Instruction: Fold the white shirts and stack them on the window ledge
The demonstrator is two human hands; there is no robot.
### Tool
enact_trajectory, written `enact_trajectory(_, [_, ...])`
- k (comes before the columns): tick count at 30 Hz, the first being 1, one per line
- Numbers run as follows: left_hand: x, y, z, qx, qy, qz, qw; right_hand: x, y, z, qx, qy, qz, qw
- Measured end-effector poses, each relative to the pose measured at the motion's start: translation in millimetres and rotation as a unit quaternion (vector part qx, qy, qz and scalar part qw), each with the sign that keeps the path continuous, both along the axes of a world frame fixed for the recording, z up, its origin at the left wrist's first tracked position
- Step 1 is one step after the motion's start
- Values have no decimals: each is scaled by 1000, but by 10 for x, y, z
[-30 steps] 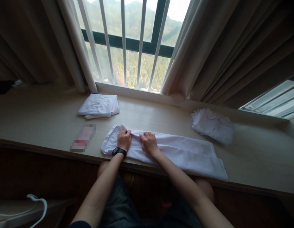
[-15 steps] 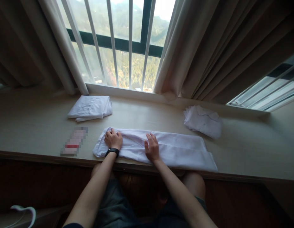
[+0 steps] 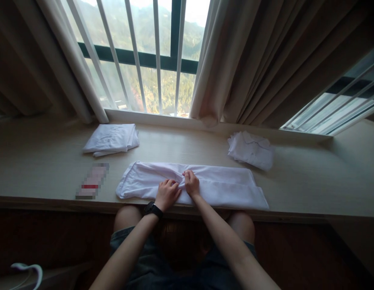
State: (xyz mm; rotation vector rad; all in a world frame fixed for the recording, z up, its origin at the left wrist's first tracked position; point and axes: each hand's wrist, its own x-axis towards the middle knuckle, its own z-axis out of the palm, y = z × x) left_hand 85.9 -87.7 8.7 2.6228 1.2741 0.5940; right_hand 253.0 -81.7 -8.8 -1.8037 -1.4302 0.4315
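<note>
A long white garment (image 3: 223,187), folded into a narrow strip, lies along the front edge of the pale wooden sill (image 3: 310,189). My left hand (image 3: 167,194), with a black watch at the wrist, pinches the cloth near its middle. My right hand (image 3: 191,183) sits close beside the left hand, fingers curled into the same fold of cloth. Both hands are near the front edge, over my knees.
A folded white garment (image 3: 111,139) lies at the back left near the barred window (image 3: 144,60). A looser white pile (image 3: 252,150) sits at the back right below the curtain (image 3: 265,60). A small blurred packet (image 3: 92,181) rests left of the strip. A white hanger (image 3: 25,270) shows at bottom left.
My left hand slid right from the strip's left end toward its middle. My right hand went from lying flat to gripping the fold, so both hands now meet.
</note>
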Motion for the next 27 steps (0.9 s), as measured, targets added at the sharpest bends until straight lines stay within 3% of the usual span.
enact_trajectory(5, [-51, 42, -39, -27, -24, 19, 999, 347, -76, 185, 0, -23, 183, 983])
enact_trajectory(8, [-78, 136, 0, -63, -30, 6, 998, 463, -79, 290, -32, -86, 224, 970])
enact_trajectory(11, [-59, 188, 12, -96, -24, 22, 995, 455, -26, 342, -46, -105, 195, 974])
enact_trajectory(14, [-8, 168, 25, -94, 4, 34, 995, 388, 10, 320, 0, -113, 146, 983])
enact_trajectory(20, [174, 90, 98, -20, 3, 38, 999, 363, -63, 163, 32, -195, 168, 966])
enact_trajectory(23, [238, 136, 107, -25, 16, 16, 999, 412, -112, 115, 39, -234, 123, 964])
enact_trajectory(27, [251, 172, 50, 50, 38, 12, 998, 511, -257, 63, 28, -277, 61, 958])
